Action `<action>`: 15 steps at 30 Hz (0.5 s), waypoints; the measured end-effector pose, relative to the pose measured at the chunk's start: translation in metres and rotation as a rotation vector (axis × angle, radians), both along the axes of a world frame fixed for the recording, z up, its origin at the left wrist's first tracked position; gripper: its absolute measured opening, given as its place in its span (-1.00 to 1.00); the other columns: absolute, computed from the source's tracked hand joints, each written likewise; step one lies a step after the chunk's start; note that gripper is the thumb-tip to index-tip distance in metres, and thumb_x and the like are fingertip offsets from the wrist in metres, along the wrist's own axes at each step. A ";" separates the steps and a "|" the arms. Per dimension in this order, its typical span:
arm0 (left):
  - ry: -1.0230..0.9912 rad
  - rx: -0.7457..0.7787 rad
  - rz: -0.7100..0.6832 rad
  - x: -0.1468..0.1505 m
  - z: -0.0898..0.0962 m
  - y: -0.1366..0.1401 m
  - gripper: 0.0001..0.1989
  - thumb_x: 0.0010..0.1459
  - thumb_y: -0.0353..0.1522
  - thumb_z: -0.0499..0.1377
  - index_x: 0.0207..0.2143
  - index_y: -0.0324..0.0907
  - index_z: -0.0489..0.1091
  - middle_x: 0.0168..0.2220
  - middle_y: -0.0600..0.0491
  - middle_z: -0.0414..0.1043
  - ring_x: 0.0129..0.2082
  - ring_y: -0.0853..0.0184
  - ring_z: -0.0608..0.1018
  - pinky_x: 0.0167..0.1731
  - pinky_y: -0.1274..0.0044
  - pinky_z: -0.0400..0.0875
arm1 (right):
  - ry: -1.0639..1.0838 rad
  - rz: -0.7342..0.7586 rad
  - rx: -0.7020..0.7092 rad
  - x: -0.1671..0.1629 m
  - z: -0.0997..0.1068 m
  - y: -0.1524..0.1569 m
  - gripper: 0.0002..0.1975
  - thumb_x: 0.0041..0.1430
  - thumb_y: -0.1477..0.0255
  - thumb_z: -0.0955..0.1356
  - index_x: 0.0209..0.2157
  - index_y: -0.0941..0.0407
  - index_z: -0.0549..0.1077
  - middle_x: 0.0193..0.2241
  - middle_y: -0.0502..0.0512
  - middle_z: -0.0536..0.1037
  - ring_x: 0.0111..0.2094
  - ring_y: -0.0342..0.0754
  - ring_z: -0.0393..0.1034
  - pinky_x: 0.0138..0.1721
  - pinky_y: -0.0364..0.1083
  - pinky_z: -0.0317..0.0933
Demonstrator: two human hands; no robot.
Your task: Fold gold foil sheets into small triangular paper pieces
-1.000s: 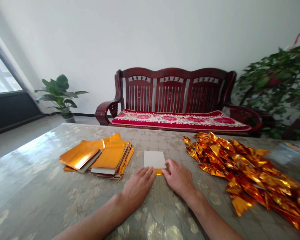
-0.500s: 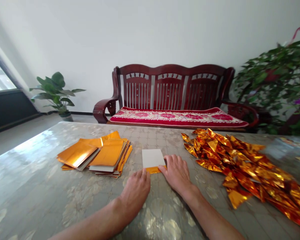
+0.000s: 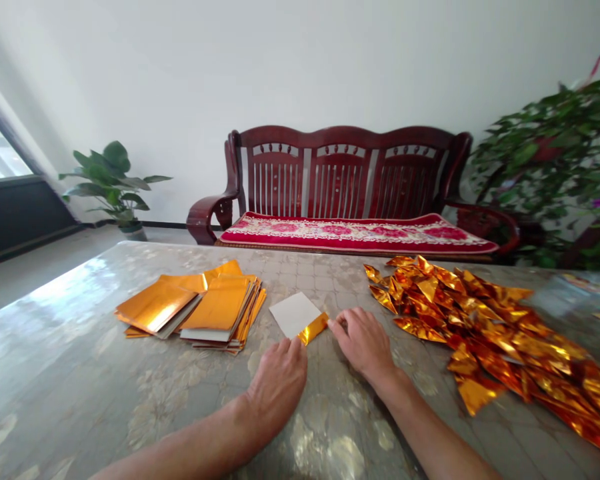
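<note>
A square sheet of gold foil paper (image 3: 294, 313) lies turned at an angle on the table, white side up. One edge is folded over and shows as a narrow gold strip. The curled fingers of my left hand (image 3: 281, 373) are closed at the strip's near end, their tips partly hidden. My right hand (image 3: 364, 341) pinches the strip's far right end between thumb and finger. Left of the hands sits a stack of flat gold paper sheets (image 3: 215, 303). To the right spreads a heap of folded gold foil pieces (image 3: 480, 320).
The table (image 3: 180, 407) has a glossy, flower-patterned cover. Clear plastic wrapping (image 3: 565, 293) rests at its right side. Beyond the table stand a dark red wooden bench (image 3: 340, 173) with a red floral cushion, a potted plant (image 3: 113, 180) and leafy greenery (image 3: 555, 160).
The sheet has rotated counterclockwise, from nearly square-on to a slant. My right hand has shifted slightly right to the strip's end, and my left hand has moved a little right.
</note>
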State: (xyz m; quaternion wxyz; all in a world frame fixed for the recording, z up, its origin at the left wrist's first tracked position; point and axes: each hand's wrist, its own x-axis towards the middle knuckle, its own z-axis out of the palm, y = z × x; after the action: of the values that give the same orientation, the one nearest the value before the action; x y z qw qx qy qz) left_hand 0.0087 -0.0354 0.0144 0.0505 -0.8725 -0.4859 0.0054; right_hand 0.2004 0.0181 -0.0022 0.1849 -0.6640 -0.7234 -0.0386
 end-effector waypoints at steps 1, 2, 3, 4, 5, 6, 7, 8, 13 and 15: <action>-0.008 -0.003 -0.004 0.001 0.000 0.000 -0.77 0.24 -0.55 0.05 -0.10 -0.30 0.41 -0.18 -0.11 0.43 -0.18 0.14 0.49 -0.22 0.33 0.48 | 0.013 0.005 0.000 -0.002 0.000 0.000 -0.78 0.24 0.20 0.32 -0.33 0.04 0.46 -0.29 0.07 0.50 -0.22 0.02 0.33 -0.23 -0.06 0.06; -0.017 -0.007 -0.010 0.001 0.000 0.000 -0.77 0.24 -0.55 0.04 -0.09 -0.29 0.40 -0.17 -0.10 0.43 -0.18 0.15 0.49 -0.21 0.34 0.48 | 0.026 0.011 -0.001 -0.004 0.000 -0.001 -0.79 0.21 0.19 0.34 -0.32 0.04 0.47 -0.28 0.07 0.49 -0.21 0.02 0.32 -0.23 -0.06 0.07; -0.026 -0.013 -0.021 0.002 0.000 -0.001 -0.77 0.24 -0.54 0.04 -0.09 -0.28 0.40 -0.17 -0.10 0.43 -0.17 0.15 0.49 -0.21 0.34 0.48 | 0.040 0.013 -0.002 -0.006 0.000 -0.001 -0.80 0.19 0.20 0.35 -0.32 0.04 0.48 -0.28 0.07 0.49 -0.21 0.02 0.32 -0.22 -0.06 0.07; -0.035 -0.018 -0.033 0.002 0.000 -0.001 -0.77 0.25 -0.54 0.04 -0.09 -0.27 0.39 -0.17 -0.09 0.42 -0.18 0.16 0.48 -0.20 0.35 0.48 | 0.056 0.014 -0.001 -0.008 0.000 0.000 -0.81 0.19 0.21 0.35 -0.31 0.04 0.48 -0.27 0.07 0.49 -0.20 0.02 0.32 -0.22 -0.06 0.08; -0.044 -0.023 -0.046 0.003 0.000 -0.002 -0.78 0.25 -0.53 0.03 -0.10 -0.26 0.39 -0.17 -0.08 0.42 -0.18 0.16 0.48 -0.20 0.35 0.48 | 0.075 0.011 -0.002 -0.009 -0.001 0.000 -0.81 0.19 0.22 0.35 -0.31 0.04 0.49 -0.27 0.07 0.49 -0.20 0.02 0.32 -0.21 -0.06 0.08; -0.053 -0.027 -0.060 0.003 0.001 -0.003 -0.78 0.25 -0.52 0.03 -0.10 -0.25 0.39 -0.17 -0.07 0.42 -0.18 0.17 0.48 -0.20 0.35 0.48 | 0.096 0.006 -0.003 -0.010 -0.001 0.000 -0.82 0.19 0.24 0.35 -0.30 0.04 0.49 -0.27 0.07 0.50 -0.19 0.02 0.33 -0.20 -0.06 0.09; -0.061 -0.029 -0.071 0.004 0.001 -0.004 -0.79 0.25 -0.52 0.03 -0.11 -0.24 0.38 -0.18 -0.07 0.42 -0.18 0.17 0.48 -0.20 0.36 0.48 | 0.123 0.001 -0.007 -0.010 0.000 0.001 -0.84 0.18 0.25 0.35 -0.31 0.04 0.49 -0.27 0.06 0.50 -0.19 0.02 0.33 -0.20 -0.07 0.10; -0.069 -0.028 -0.079 0.005 0.001 -0.004 -0.80 0.25 -0.52 0.03 -0.12 -0.23 0.38 -0.18 -0.06 0.42 -0.18 0.17 0.47 -0.20 0.36 0.48 | 0.155 -0.003 -0.013 -0.010 0.000 0.001 -0.85 0.16 0.26 0.36 -0.32 0.03 0.49 -0.27 0.06 0.51 -0.19 0.02 0.33 -0.20 -0.07 0.11; -0.121 -0.018 -0.119 0.007 -0.001 -0.005 -0.79 0.21 -0.53 0.05 -0.13 -0.21 0.38 -0.18 -0.05 0.42 -0.19 0.17 0.46 -0.19 0.37 0.47 | 0.371 0.027 -0.076 -0.009 0.001 0.003 -0.90 0.12 0.33 0.35 -0.38 0.03 0.47 -0.32 0.00 0.57 -0.24 0.00 0.40 -0.25 -0.09 0.17; -0.168 -0.014 -0.130 0.006 -0.004 -0.003 -0.80 0.22 -0.51 0.05 -0.15 -0.17 0.39 -0.20 -0.03 0.43 -0.20 0.19 0.46 -0.19 0.38 0.47 | 0.477 0.054 -0.109 -0.009 -0.001 0.005 -0.88 0.13 0.32 0.32 -0.36 0.04 0.46 -0.37 -0.02 0.58 -0.31 -0.03 0.43 -0.31 -0.11 0.19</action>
State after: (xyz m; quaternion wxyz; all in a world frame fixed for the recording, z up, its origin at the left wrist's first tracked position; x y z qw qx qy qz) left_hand 0.0146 -0.0383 0.0104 0.0036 -0.8999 -0.4309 -0.0675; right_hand 0.1912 0.0228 -0.0036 0.3152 -0.6437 -0.6780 0.1633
